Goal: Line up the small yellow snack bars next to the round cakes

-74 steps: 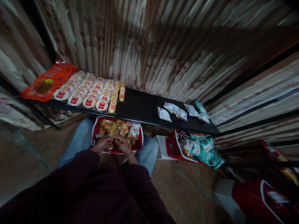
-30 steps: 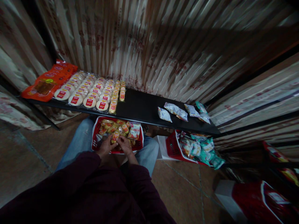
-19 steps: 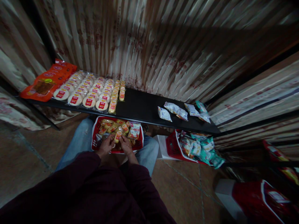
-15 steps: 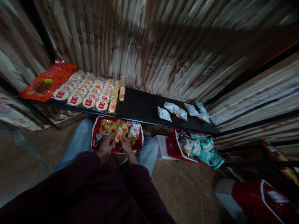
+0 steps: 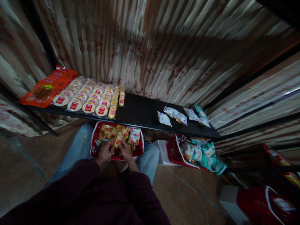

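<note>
Between my knees stands a red basket [image 5: 94,137] with a white rim, holding several yellow wrapped snack cakes [image 5: 106,128] and a white and red snack packet [image 5: 134,136]. Over its near side, my left hand [image 5: 107,151] and my right hand [image 5: 126,150] pinch one wrapped snack cake [image 5: 118,139] from both sides. Its label faces up. On the black shelf [image 5: 140,109] just beyond, similar wrapped cakes [image 5: 114,101] lie in two narrow columns, beside rows of round white packaged biscuits [image 5: 88,107].
A large orange bag [image 5: 48,87] lies at the shelf's left end, several small white packets [image 5: 172,114] toward its right. Right of my knee, a second red basket [image 5: 173,150] holds green and clear packets. Another red basket [image 5: 253,203] stands lower right. Pleated curtains [image 5: 150,47] hang behind.
The view has tilted slightly, so the shelf and baskets sit a little lower in the picture. Both hands still hold the wrapped cake over the basket, with only a slight shift.
</note>
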A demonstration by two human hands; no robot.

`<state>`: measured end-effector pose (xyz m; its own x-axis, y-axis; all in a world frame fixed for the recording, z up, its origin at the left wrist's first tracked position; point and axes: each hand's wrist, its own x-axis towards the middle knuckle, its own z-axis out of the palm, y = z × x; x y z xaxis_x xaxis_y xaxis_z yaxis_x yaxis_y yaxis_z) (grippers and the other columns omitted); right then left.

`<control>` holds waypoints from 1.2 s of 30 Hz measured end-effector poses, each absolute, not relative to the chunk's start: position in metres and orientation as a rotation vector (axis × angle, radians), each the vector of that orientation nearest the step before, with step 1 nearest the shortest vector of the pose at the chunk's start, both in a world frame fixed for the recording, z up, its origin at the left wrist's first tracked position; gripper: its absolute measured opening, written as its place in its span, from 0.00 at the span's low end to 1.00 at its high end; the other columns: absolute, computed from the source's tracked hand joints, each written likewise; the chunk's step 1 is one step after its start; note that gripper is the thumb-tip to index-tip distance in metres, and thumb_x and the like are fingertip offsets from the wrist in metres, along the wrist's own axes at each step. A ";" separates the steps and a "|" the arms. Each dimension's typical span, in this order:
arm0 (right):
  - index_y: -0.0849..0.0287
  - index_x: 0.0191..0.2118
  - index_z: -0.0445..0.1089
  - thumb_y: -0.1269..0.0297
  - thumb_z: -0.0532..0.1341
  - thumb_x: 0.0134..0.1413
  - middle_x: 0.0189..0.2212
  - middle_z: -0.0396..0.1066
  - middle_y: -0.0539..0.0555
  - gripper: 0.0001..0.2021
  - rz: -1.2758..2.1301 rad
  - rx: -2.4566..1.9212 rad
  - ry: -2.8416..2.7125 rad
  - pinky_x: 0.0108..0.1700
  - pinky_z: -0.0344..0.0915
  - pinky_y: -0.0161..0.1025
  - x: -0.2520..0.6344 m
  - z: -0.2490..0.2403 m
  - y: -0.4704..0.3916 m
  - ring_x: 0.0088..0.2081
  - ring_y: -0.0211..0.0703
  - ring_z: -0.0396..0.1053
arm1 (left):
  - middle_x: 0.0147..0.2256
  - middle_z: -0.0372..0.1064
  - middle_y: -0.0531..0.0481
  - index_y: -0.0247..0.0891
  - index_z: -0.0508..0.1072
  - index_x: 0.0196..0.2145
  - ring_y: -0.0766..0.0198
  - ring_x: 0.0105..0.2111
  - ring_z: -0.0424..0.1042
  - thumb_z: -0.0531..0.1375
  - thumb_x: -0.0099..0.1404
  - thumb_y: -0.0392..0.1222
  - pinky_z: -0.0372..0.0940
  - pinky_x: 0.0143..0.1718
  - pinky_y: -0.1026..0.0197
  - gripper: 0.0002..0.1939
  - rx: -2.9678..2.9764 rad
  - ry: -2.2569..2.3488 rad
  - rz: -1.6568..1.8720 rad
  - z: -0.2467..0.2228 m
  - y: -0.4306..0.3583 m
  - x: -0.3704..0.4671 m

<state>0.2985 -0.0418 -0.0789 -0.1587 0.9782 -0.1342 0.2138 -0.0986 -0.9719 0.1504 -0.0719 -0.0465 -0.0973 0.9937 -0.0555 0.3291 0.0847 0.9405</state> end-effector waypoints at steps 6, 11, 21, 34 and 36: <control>0.53 0.43 0.69 0.54 0.59 0.49 0.42 0.73 0.53 0.16 1.336 -1.300 -1.308 0.50 0.65 0.46 0.290 -0.060 -0.044 0.45 0.49 0.70 | 0.36 0.72 0.46 0.42 0.70 0.37 0.56 0.38 0.71 0.58 0.54 0.36 0.63 0.46 0.55 0.11 1.337 1.585 1.103 -0.041 -0.070 0.150; 0.53 0.42 0.70 0.57 0.59 0.49 0.39 0.74 0.53 0.14 1.303 -1.272 -1.363 0.49 0.66 0.44 0.288 -0.052 -0.044 0.43 0.48 0.71 | 0.36 0.71 0.45 0.42 0.71 0.34 0.54 0.40 0.70 0.56 0.56 0.37 0.62 0.48 0.54 0.07 1.397 1.623 1.196 -0.039 -0.066 0.153; 0.56 0.49 0.69 0.59 0.59 0.50 0.48 0.71 0.55 0.19 1.052 -1.293 -1.390 0.58 0.60 0.46 0.288 -0.034 -0.038 0.54 0.48 0.65 | 0.35 0.69 0.45 0.39 0.71 0.34 0.56 0.37 0.71 0.52 0.58 0.39 0.66 0.42 0.52 0.09 1.530 1.764 1.287 -0.029 -0.053 0.161; 0.60 0.53 0.58 0.63 0.55 0.56 0.40 0.74 0.57 0.18 0.880 -1.222 -1.384 0.42 0.68 0.38 0.282 0.028 0.001 0.40 0.42 0.72 | 0.32 0.69 0.49 0.39 0.68 0.32 0.61 0.33 0.70 0.53 0.60 0.41 0.67 0.37 0.56 0.06 1.500 1.646 1.471 0.033 -0.013 0.176; 0.59 0.50 0.59 0.63 0.55 0.56 0.39 0.74 0.57 0.16 0.848 -1.226 -1.388 0.41 0.68 0.37 0.281 0.034 0.011 0.40 0.42 0.73 | 0.34 0.68 0.48 0.38 0.68 0.34 0.61 0.34 0.70 0.53 0.60 0.41 0.67 0.38 0.56 0.07 1.522 1.646 1.496 0.037 -0.006 0.177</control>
